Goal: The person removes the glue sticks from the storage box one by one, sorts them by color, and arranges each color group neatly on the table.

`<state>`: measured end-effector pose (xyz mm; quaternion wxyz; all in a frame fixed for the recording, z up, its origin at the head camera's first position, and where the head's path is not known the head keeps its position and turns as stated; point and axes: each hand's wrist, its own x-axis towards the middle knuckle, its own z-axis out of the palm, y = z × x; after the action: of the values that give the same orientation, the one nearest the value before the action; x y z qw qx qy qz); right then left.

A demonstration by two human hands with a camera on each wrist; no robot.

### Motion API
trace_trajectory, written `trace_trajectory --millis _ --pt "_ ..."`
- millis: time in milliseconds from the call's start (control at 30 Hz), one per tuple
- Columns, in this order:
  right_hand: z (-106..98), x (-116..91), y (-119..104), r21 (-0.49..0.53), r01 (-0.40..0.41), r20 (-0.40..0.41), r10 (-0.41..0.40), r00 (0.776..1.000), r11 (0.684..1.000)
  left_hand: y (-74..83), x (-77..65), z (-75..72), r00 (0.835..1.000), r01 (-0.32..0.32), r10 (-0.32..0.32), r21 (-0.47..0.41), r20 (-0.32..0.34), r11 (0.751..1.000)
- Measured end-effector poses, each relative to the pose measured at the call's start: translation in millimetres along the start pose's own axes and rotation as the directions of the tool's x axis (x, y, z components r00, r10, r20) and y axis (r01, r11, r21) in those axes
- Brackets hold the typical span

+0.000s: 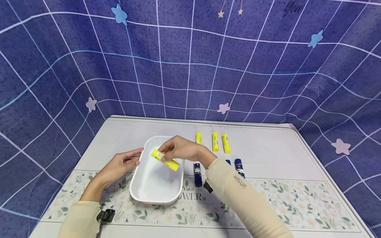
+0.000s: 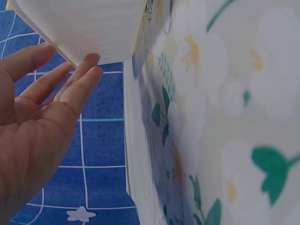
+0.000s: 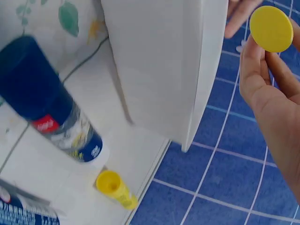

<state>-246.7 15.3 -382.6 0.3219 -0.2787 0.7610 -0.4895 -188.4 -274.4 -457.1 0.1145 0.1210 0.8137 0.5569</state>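
Observation:
My right hand [image 1: 178, 148] holds a yellow glue stick [image 1: 172, 164] over the white plastic tub [image 1: 157, 200], pinching it between thumb and fingers. In the right wrist view, the round yellow end of that glue stick [image 3: 271, 29] faces the camera, above the tub's rim level. My left hand [image 1: 120, 165] rests its extended fingertips at the tub's left rim. The left wrist view shows the left hand [image 2: 47, 103] with fingers spread, touching the tub wall [image 2: 93, 33]. No object shows on the tub's visible floor.
Right of the tub lie three yellow glue sticks, one [image 1: 215, 141] in the middle. Nearer lie dark blue glue sticks, one [image 1: 197, 174] close to the tub and another [image 1: 239, 168] farther right; the right sleeve partly hides one between. A blue grid curtain [image 1: 178, 76] hangs behind the table.

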Motion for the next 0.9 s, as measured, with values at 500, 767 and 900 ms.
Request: trace_trajectory --millis 500,767,900 --pt "-32.6 -13.2 11.6 0.139 -0.039 -0.264 0.075 0.962 0.989 0.0 0.9 1.6 1.000 -0.019 0.019 -0.018 0.000 1.000" --pt "-62.1 -28.7 19.4 0.141 -0.046 -0.366 0.096 0.926 0.989 -0.4 1.4 1.6 1.000 -0.024 0.024 -0.022 0.003 0.999" --pt "-78.6 -38.3 25.8 0.204 -0.037 -0.402 0.118 0.908 0.978 -0.7 1.2 1.6 1.000 -0.018 0.018 -0.020 -0.002 1.000"
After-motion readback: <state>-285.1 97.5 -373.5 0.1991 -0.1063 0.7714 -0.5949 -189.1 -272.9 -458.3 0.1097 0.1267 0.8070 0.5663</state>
